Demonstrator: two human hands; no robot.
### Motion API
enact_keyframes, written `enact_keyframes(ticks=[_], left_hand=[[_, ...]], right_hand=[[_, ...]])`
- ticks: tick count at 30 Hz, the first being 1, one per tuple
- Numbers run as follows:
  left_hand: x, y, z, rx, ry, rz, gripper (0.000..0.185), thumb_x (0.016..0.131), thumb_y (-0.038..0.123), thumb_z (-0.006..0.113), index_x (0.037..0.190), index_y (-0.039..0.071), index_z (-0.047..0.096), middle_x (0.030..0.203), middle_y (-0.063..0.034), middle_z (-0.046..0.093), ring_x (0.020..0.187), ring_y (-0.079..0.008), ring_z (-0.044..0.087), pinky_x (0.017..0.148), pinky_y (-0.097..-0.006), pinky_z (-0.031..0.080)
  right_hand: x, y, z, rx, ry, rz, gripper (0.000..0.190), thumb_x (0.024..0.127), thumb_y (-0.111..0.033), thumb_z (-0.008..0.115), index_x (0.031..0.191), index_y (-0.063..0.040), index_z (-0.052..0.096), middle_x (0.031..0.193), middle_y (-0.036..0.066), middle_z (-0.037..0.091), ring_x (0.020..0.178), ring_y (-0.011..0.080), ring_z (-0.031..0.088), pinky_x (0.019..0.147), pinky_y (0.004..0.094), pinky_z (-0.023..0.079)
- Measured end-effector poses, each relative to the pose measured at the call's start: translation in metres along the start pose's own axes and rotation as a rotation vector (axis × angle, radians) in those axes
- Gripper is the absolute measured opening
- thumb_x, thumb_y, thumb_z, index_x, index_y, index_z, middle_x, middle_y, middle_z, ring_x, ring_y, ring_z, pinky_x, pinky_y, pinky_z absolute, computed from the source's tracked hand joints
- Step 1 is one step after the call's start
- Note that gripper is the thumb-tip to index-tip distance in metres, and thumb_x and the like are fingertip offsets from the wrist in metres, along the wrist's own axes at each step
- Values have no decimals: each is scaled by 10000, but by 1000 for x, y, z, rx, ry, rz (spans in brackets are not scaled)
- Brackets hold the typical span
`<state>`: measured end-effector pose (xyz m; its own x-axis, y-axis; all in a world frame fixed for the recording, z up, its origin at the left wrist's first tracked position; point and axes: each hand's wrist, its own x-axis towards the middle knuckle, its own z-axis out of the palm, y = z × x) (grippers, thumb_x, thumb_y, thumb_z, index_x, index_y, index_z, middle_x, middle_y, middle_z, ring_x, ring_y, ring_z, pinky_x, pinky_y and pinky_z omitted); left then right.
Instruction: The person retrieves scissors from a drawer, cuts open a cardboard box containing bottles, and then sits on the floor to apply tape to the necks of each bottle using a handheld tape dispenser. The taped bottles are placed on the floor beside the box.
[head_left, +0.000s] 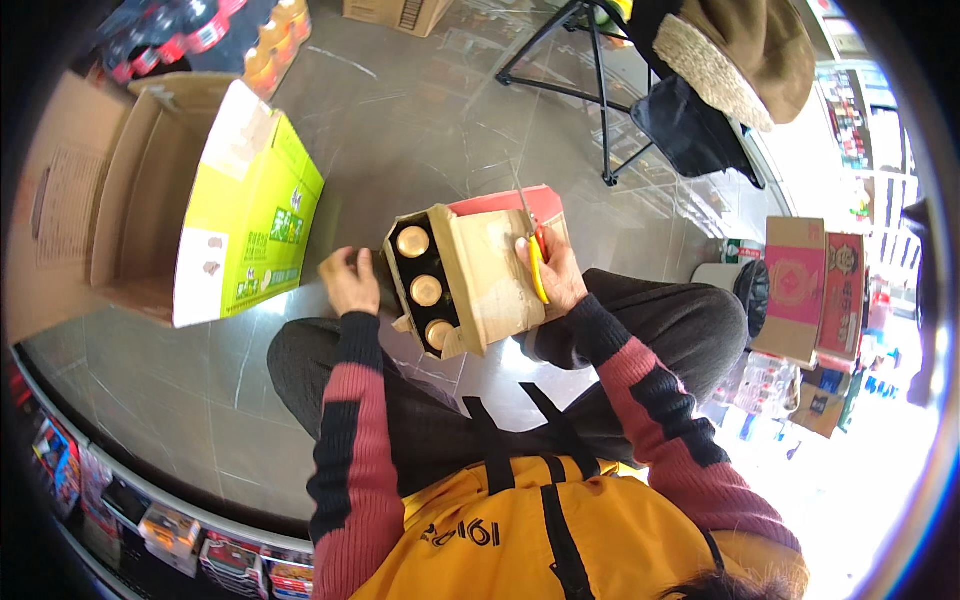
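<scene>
In front of my knees is a cardboard carton (496, 274), tilted, with a red panel on its far side. Its left end is torn back, and three gold-coloured round caps (426, 290) show against a dark inside; whatever is under the caps is hidden. My right hand (561, 279) grips a pair of scissors (537, 262) with yellow and red handles, blades directed away from me, while resting against the carton's right end. My left hand (351, 283) is just left of the torn end, fingers curled and thumb apart, with nothing visible in it.
An open green and white carton (259, 217) stands on the tiled floor (420, 112) to the left. Shrink-wrapped bottles (202, 34) are beyond it. A folding chair (600, 97) stands far right, stacked boxes (791, 292) at right. A goods shelf (172, 525) runs along the lower left.
</scene>
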<state>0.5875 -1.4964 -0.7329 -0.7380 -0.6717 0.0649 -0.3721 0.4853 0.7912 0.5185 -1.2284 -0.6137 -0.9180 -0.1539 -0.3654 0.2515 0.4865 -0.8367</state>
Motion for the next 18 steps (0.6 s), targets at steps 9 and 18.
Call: enact_keyframes(ticks=[9, 18], left_hand=[[-58, 135, -68, -147, -868, -190, 613, 769, 377, 768, 1103, -111, 609, 963, -179, 706, 867, -214, 693, 752, -312, 539], [-49, 135, -16, -567, -869, -268, 499, 793, 257, 769, 1095, -114, 625, 1022, -157, 700, 908, -202, 673, 799, -311, 528]], right_hand=[[-43, -18, -11, 365, -45, 95, 479, 940, -520, 547, 929, -43, 585, 685, -18, 544, 562, 55, 506, 536, 215, 424], [-57, 34, -26, 380, 328, 266, 371, 869, -353, 714, 869, -12, 566, 646, 37, 588, 517, 116, 578, 477, 261, 486]])
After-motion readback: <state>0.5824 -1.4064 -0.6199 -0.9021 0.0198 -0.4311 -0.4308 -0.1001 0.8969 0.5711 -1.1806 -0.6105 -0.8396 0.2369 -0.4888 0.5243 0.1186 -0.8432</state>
